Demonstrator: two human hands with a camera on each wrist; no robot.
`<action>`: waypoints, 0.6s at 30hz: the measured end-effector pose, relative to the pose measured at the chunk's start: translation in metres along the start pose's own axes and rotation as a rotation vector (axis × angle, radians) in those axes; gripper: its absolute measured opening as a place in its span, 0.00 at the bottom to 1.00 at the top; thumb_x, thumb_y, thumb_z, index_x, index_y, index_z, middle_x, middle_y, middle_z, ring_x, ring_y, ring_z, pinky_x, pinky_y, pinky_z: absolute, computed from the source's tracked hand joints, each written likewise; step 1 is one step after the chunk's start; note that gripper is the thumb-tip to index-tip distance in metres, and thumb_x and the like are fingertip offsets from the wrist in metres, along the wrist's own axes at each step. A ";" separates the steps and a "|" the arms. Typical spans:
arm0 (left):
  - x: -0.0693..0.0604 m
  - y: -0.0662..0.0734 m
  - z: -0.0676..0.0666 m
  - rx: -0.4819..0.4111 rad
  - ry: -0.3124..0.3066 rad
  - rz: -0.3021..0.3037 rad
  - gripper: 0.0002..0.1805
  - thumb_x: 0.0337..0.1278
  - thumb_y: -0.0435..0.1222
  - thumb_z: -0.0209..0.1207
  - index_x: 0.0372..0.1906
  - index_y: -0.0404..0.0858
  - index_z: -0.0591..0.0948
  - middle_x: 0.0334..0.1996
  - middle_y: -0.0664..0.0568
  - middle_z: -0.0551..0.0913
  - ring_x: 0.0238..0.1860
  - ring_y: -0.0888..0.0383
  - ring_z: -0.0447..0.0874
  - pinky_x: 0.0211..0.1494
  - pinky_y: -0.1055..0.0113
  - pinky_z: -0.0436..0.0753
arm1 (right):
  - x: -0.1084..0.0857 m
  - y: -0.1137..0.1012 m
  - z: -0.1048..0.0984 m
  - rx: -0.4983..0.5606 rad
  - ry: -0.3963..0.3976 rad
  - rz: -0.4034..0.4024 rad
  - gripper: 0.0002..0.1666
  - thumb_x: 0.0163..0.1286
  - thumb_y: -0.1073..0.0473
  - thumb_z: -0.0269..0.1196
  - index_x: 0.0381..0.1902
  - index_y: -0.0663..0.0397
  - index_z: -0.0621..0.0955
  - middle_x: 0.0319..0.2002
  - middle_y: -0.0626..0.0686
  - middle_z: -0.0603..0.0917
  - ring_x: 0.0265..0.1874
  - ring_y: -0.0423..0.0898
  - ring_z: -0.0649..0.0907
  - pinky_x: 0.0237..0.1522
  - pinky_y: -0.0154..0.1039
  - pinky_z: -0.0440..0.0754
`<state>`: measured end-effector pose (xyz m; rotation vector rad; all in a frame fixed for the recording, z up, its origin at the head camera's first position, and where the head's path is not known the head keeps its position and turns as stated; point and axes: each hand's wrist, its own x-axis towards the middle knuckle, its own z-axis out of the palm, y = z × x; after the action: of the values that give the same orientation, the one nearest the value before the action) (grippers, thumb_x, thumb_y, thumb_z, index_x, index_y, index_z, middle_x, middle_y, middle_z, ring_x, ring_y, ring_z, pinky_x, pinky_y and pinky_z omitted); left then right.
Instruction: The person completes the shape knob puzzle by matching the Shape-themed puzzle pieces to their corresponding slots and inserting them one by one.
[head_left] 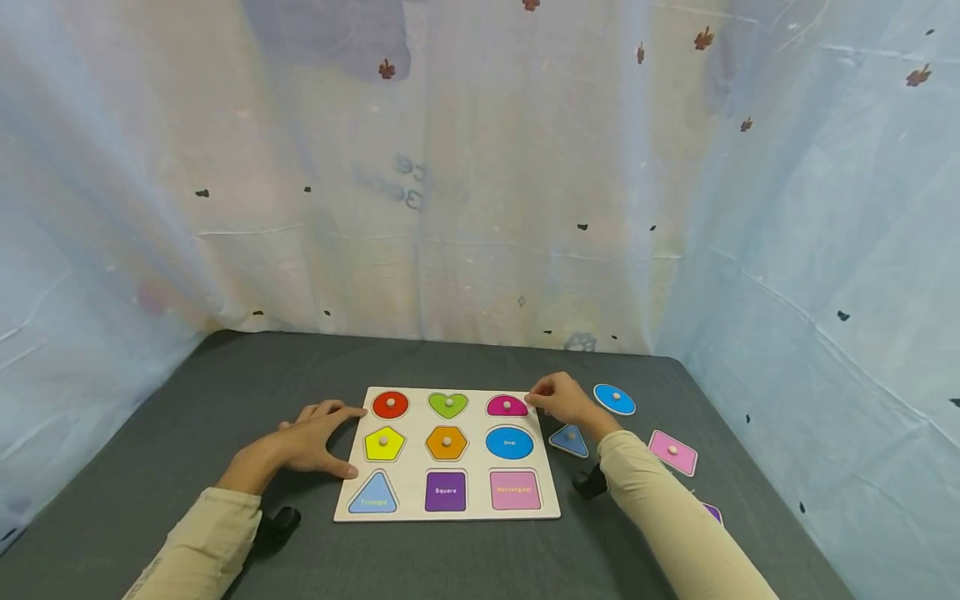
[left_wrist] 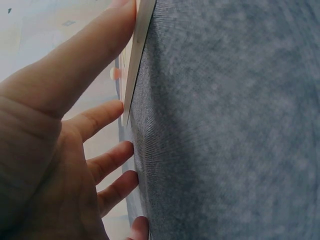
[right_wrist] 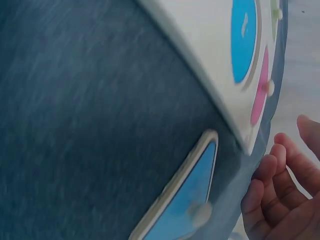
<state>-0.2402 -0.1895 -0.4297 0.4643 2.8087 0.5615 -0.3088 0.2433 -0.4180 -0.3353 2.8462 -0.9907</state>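
Note:
A white shape board (head_left: 477, 454) lies flat on the dark cloth. Knobbed red, green, pink, yellow and orange pieces sit in it; its oval, triangle, square and rectangle spaces show printed words. My left hand (head_left: 311, 440) touches the board's left edge with thumb and index finger, the other fingers spread in the left wrist view. At the top right corner is my right hand (head_left: 564, 402), beside the pink half-round piece (head_left: 507, 406). In the right wrist view, that hand (right_wrist: 285, 195) holds nothing, fingers loosely bent, thumb apart. A loose blue triangle (right_wrist: 187, 200) lies near the board.
Right of the board lie a blue oval (head_left: 614, 399) and a pink rectangle (head_left: 672, 452), both with knobs. A purple piece (head_left: 713, 512) is partly hidden by the right sleeve. Pale patterned curtains (head_left: 480, 283) hang behind the table and at its sides.

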 end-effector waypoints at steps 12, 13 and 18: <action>0.001 -0.004 0.003 0.005 0.010 0.004 0.57 0.37 0.60 0.77 0.75 0.45 0.66 0.72 0.33 0.62 0.69 0.28 0.58 0.57 0.20 0.61 | -0.004 0.027 -0.012 0.022 0.048 0.028 0.14 0.72 0.58 0.64 0.44 0.67 0.86 0.38 0.60 0.87 0.32 0.49 0.85 0.38 0.42 0.86; 0.001 -0.004 0.003 0.002 0.010 0.002 0.57 0.37 0.60 0.77 0.75 0.45 0.66 0.72 0.34 0.62 0.70 0.28 0.58 0.58 0.20 0.61 | -0.004 0.028 -0.014 0.026 0.052 0.025 0.14 0.72 0.59 0.64 0.44 0.68 0.85 0.39 0.61 0.87 0.33 0.50 0.85 0.38 0.43 0.86; 0.002 -0.003 0.003 0.008 0.010 0.004 0.57 0.37 0.60 0.77 0.75 0.46 0.66 0.72 0.34 0.62 0.69 0.28 0.58 0.57 0.20 0.62 | -0.008 0.033 -0.023 0.050 0.077 0.051 0.15 0.73 0.61 0.63 0.47 0.70 0.84 0.42 0.65 0.87 0.37 0.55 0.86 0.40 0.44 0.86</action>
<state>-0.2420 -0.1904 -0.4341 0.4699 2.8214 0.5548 -0.3104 0.2844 -0.4205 -0.2229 2.8762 -1.0861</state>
